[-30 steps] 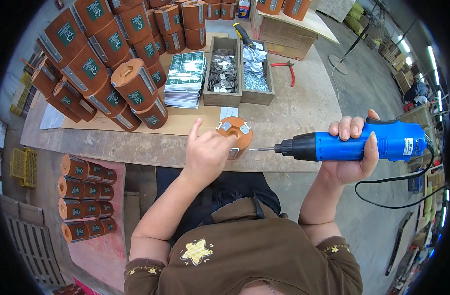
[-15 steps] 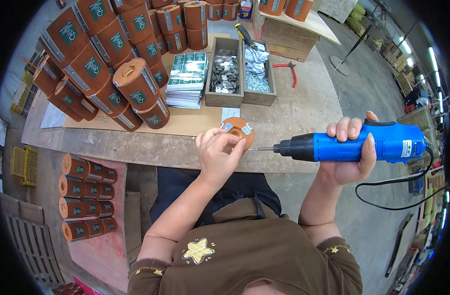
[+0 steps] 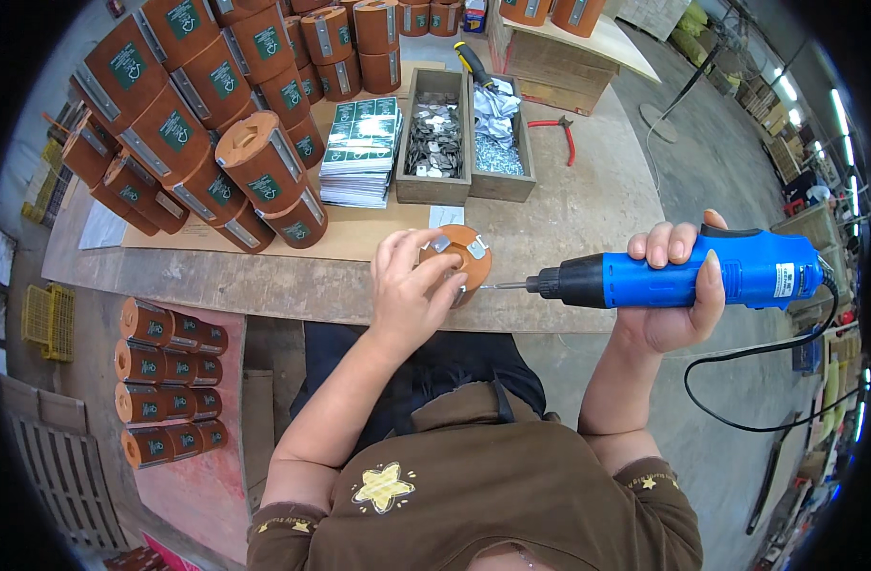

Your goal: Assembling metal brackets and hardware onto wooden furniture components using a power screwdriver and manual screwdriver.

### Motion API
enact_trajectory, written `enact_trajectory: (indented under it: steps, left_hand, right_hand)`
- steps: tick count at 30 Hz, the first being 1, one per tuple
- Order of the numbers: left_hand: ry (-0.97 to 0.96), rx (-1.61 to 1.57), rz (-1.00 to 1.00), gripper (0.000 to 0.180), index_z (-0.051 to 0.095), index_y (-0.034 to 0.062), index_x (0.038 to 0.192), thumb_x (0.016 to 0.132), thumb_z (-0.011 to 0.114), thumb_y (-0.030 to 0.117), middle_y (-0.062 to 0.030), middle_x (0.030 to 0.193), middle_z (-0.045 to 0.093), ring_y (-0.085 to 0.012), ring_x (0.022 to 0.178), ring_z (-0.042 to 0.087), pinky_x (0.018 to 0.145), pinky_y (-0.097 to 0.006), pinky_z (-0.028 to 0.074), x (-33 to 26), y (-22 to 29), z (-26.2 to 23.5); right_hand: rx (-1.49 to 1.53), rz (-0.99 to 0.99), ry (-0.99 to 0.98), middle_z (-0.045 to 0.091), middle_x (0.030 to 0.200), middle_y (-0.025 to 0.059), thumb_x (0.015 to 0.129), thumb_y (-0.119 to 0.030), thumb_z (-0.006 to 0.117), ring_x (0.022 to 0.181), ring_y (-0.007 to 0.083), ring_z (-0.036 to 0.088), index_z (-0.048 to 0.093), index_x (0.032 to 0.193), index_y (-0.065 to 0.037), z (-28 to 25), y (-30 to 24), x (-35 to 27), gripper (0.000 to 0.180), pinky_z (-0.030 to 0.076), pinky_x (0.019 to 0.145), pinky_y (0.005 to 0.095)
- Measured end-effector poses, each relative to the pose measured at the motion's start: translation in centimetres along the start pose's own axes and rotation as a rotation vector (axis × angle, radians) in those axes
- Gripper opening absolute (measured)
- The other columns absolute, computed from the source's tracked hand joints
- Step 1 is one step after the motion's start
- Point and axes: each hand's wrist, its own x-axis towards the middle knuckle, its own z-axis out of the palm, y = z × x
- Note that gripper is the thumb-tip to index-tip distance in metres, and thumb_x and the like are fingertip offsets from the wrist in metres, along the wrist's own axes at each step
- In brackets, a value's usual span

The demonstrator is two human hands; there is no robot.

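Observation:
My left hand [image 3: 407, 285] grips a small round orange-brown wooden box [image 3: 459, 255] with metal clips on its lid, standing near the front edge of the workbench [image 3: 588, 219]. My right hand [image 3: 673, 295] holds a blue electric screwdriver [image 3: 683, 278] level, its bit tip touching or nearly touching the box's right side. A black cable runs from the tool's rear down to the right.
Several finished round boxes with green labels [image 3: 217, 124] are stacked at the bench's left. A pile of green label cards [image 3: 361, 152], two wooden trays of metal parts [image 3: 464, 138] and red pliers [image 3: 559, 133] lie behind. More boxes [image 3: 164, 381] lie on the floor at left.
My left hand has turned and set the box down upright on the bench, sliding slightly right. The screwdriver has dropped a little, its bit now at the box's side.

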Motion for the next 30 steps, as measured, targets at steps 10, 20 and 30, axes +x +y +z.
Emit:
enact_trajectory:
  steps: [10, 20, 30]
  left_hand:
    - [-0.31, -0.109, 0.066, 0.032, 0.064, 0.005, 0.087, 0.056, 0.072, 0.008, -0.0064, 0.115, 0.053, -0.032, 0.112, 0.041, 0.092, -0.041, 0.033, 0.7, -0.6, -2.1]
    - [-0.26, -0.172, 0.051, 0.031, 0.064, 0.0066, 0.086, 0.057, 0.072, 0.007, -0.0054, 0.112, 0.056, -0.0305, 0.11, 0.043, 0.092, -0.041, 0.033, -0.1, -0.9, -1.2]
    - [-0.248, -0.152, -0.017, 0.027, 0.063, 0.0068, 0.084, 0.058, 0.072, 0.009, -0.005, 0.108, 0.058, -0.0266, 0.11, 0.045, 0.093, -0.042, 0.031, -0.3, -1.0, -1.0]
  right_hand:
    - [-0.042, 0.022, -0.033, 0.048, 0.075, 0.0061, 0.082, -0.019, 0.044, 0.067, 0.0157, 0.047, 0.037, 0.116, 0.0, 0.6, 0.7, 0.0, 0.04, 0.043, 0.064, 0.0333]
    - [-0.049, 0.046, -0.04, 0.049, 0.073, 0.0058, 0.081, -0.019, 0.045, 0.067, 0.0157, 0.048, 0.037, 0.116, -0.001, 0.8, 1.4, 0.0, 0.041, 0.043, 0.064, 0.0335]
    - [-0.057, 0.09, -0.064, 0.049, 0.074, 0.0069, 0.08, -0.019, 0.046, 0.066, 0.0166, 0.05, 0.035, 0.116, -0.001, 1.0, 3.0, -0.1, 0.042, 0.045, 0.063, 0.0348]
